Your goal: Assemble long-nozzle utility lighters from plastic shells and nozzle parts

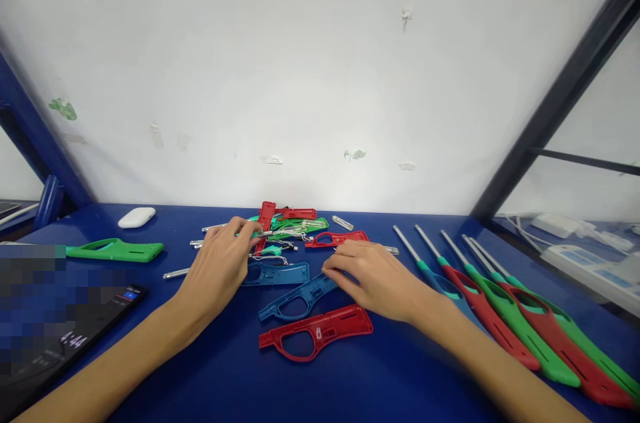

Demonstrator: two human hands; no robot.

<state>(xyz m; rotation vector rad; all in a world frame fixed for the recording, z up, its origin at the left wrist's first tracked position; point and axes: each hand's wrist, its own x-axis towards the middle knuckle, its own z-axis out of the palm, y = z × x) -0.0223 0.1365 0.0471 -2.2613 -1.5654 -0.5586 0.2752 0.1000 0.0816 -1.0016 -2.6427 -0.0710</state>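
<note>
My left hand (225, 259) reaches over a pile of lighter parts, its fingertips pinched near a metal tube and the upright red shell (267, 215). What it grips is too small to make out. My right hand (373, 276) has its thumb and fingers closed at the wide end of a blue half shell (295, 299). Another blue shell (283, 273) lies behind it. Nearest me is a red half shell (325, 333) with a small white piece inside. Behind my right hand lies a smaller-looking red shell (337, 238). A green shell (300, 226) sits among wires and clear parts.
Several whole lighters (530, 329) in blue, red and green lie in a row at the right. A green lighter (117, 249), a white case (137, 217) and a phone (75, 336) are at the left. A power strip (590, 269) stands beyond the right frame bar.
</note>
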